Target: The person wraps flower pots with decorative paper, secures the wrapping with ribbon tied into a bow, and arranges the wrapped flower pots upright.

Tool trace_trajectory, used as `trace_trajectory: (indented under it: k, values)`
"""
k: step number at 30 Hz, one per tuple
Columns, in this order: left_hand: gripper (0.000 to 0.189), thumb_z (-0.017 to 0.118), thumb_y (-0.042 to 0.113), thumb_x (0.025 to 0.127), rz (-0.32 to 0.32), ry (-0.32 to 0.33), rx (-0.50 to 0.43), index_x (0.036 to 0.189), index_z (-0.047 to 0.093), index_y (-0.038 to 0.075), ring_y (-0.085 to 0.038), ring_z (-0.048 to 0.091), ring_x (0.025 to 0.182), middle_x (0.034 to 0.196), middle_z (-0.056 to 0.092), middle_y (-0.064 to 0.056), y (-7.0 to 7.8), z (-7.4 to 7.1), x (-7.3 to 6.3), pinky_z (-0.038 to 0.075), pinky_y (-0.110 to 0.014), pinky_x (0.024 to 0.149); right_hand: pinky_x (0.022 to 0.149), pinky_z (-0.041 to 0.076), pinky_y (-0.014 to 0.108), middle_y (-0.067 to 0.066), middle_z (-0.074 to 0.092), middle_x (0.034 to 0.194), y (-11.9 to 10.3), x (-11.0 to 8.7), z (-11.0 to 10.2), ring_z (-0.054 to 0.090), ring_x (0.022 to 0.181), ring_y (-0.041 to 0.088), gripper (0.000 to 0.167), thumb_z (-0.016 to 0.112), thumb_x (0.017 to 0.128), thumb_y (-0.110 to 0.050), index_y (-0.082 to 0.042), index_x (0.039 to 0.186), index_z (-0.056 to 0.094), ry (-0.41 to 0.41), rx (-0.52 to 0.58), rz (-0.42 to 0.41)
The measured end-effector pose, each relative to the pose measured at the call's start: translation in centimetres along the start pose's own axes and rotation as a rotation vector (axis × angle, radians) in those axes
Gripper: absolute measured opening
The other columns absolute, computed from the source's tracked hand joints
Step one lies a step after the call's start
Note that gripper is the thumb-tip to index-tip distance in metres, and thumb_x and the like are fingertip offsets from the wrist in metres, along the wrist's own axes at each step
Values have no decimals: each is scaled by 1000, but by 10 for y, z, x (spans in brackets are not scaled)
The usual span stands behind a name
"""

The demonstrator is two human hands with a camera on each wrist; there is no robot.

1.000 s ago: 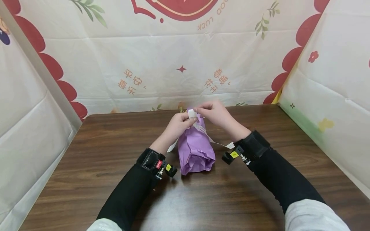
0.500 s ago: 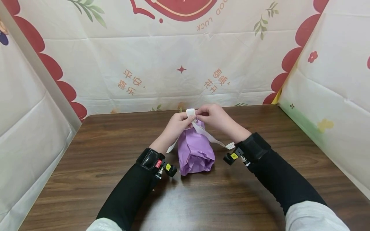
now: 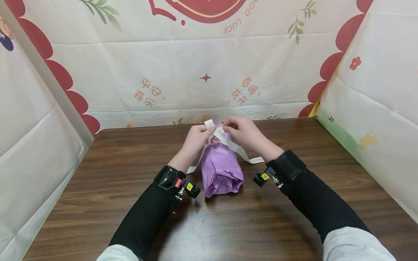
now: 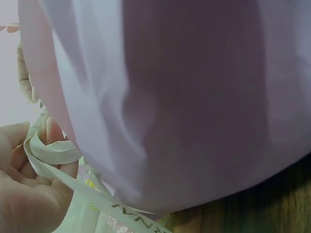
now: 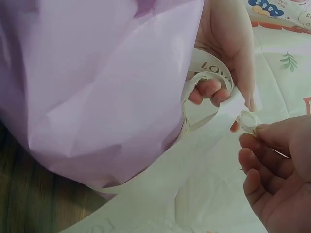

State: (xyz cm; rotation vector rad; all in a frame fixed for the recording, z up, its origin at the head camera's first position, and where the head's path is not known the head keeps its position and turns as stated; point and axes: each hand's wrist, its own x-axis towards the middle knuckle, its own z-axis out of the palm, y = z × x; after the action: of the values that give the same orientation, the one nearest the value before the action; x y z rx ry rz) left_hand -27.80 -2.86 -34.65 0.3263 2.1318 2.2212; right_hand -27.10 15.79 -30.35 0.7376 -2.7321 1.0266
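A purple paper-wrapped bundle (image 3: pixel 222 170) lies on the table, its narrow end away from me. A white printed ribbon (image 3: pixel 236 148) goes round that narrow end, with loose tails on both sides. My left hand (image 3: pixel 195 139) pinches the ribbon between thumb and fingers at the left of the narrow end; a short loop stands above the thumb. At the right, my right hand (image 3: pixel 246 133) pinches a small bit of ribbon between thumb and forefinger. The right wrist view shows this right hand (image 5: pixel 279 170) beside a ribbon loop round the left fingertips (image 5: pixel 209 88). The knot area is partly hidden.
The brown wooden table (image 3: pixel 114 181) spreads around the bundle. A printed white cloth (image 3: pixel 183 65) hangs behind its far edge, with further cloth panels at the left and right. Wrist-worn cameras (image 3: pixel 192 191) sit close to the bundle's near end.
My left hand has shifted slightly left, and its upright ribbon loop has moved left and tilted. My right hand has moved a little down, and the right ribbon tail has swung slightly.
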Motion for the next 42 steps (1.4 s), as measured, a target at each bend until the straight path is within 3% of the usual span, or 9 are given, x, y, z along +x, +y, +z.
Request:
trace_trajectory:
  k: [6, 10, 17, 20, 27, 32, 36, 39, 42]
  values:
    - [29, 62, 20, 97, 6, 11, 123, 93, 69, -8, -13, 64, 64, 68, 67, -5, 3, -3, -2, 52, -25, 68, 74, 49, 38, 7, 68, 97, -2, 0, 0, 60, 85, 22, 11, 63, 96, -10, -7, 101, 72, 85, 7, -40]
    - [30, 63, 21, 96, -9, 31, 130, 93, 69, -8, -12, 62, 64, 70, 65, -4, 2, -4, -1, 49, -22, 62, 77, 51, 37, 8, 70, 98, 1, 1, 3, 62, 89, 22, 15, 64, 95, -13, -6, 105, 72, 134, 85, 18]
    - [29, 63, 20, 96, -15, 73, 73, 97, 69, -8, -10, 58, 60, 71, 63, -4, 0, -4, 0, 45, -23, 57, 62, 45, 23, 7, 64, 93, 7, 4, 13, 57, 77, 20, 28, 62, 92, -14, 2, 115, 68, -12, 424, 249]
    - [29, 64, 22, 96, 4, 103, 88, 92, 69, -6, -9, 54, 56, 67, 60, -1, 0, -4, 0, 44, -24, 54, 61, 43, 25, 5, 63, 88, 10, 5, 18, 54, 76, 19, 27, 68, 90, -20, 1, 106, 72, -46, 409, 255]
    - [31, 66, 22, 94, 41, 175, 123, 70, 61, 2, -7, 40, 51, 62, 49, 2, -1, -4, 1, 34, -21, 46, 65, 45, 31, 0, 62, 76, 11, -1, 23, 54, 73, 17, 7, 76, 82, -12, -11, 81, 69, 21, 24, -28]
    - [29, 66, 21, 93, 34, 192, 111, 77, 66, -4, -8, 49, 56, 69, 56, -1, -1, -4, 1, 40, -22, 49, 52, 40, 29, -3, 52, 66, 14, -5, 24, 47, 59, 14, 19, 69, 74, 3, -13, 72, 59, 215, -404, -535]
    - [31, 66, 21, 93, 8, 180, 85, 86, 68, -9, -8, 52, 57, 70, 58, -2, 0, -4, -1, 43, -24, 52, 48, 38, 29, 0, 45, 66, 18, -5, 24, 44, 58, 19, 22, 65, 74, 8, -9, 70, 53, 303, -553, -843]
    - [32, 65, 21, 94, -17, 165, 56, 93, 69, -11, -8, 53, 58, 71, 59, -3, 1, -4, -1, 46, -23, 54, 49, 38, 30, 2, 44, 69, 21, -5, 24, 44, 60, 21, 19, 66, 78, 6, -8, 70, 55, 303, -613, -913]
    - [32, 64, 20, 95, -39, 156, 22, 100, 69, -11, -8, 57, 60, 74, 62, -3, 2, -4, 0, 49, -22, 55, 52, 41, 31, 2, 47, 72, 21, -5, 24, 46, 63, 21, 13, 72, 79, -1, -8, 72, 63, 255, -607, -859]
